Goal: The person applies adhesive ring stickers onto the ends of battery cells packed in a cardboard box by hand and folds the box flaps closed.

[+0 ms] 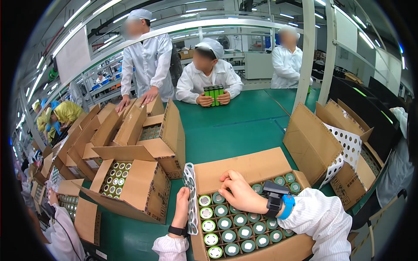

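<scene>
An open cardboard box (244, 163) stands before me on the green table, its cardboard grid filled with upright green cylindrical cells (229, 235). The cells in the left column show bright green rims; the others have dark green tops. My right hand (239, 190) is above the upper middle of the cells, its fingers bent and pressed together; whether anything is between them is hidden. Along the box's left edge stands a white perforated sheet (190, 182). My left hand (182, 205) is beside that sheet, its fingers close together, and what they grip, if anything, cannot be made out.
Several open boxes of cells (150, 187) crowd the left side. More boxes (311, 139) and a perforated sheet (342, 145) stand at the right. Across the green table (230, 126), a seated person holds green cells (214, 95); another person's hands rest on boxes. Metal posts rise at the right.
</scene>
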{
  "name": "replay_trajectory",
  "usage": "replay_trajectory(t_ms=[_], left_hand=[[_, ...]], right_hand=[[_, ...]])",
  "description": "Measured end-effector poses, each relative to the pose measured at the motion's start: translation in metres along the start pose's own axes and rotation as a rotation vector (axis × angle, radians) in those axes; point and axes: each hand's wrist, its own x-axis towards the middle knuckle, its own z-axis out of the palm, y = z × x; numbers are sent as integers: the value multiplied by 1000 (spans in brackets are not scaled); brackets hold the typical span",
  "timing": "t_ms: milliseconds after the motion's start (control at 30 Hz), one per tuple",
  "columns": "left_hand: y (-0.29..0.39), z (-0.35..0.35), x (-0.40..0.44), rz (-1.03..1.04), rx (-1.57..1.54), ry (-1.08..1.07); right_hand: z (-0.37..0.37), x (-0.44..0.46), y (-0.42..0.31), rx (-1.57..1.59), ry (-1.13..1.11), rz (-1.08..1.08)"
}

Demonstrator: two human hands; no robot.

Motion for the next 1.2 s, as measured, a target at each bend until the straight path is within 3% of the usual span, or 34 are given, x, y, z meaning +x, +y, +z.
replay_trajectory(t_ms=[1200], left_hand=[[-1,-3,-2,-7,5,-8]], right_hand=[[0,0,-2,20,-28,6]])
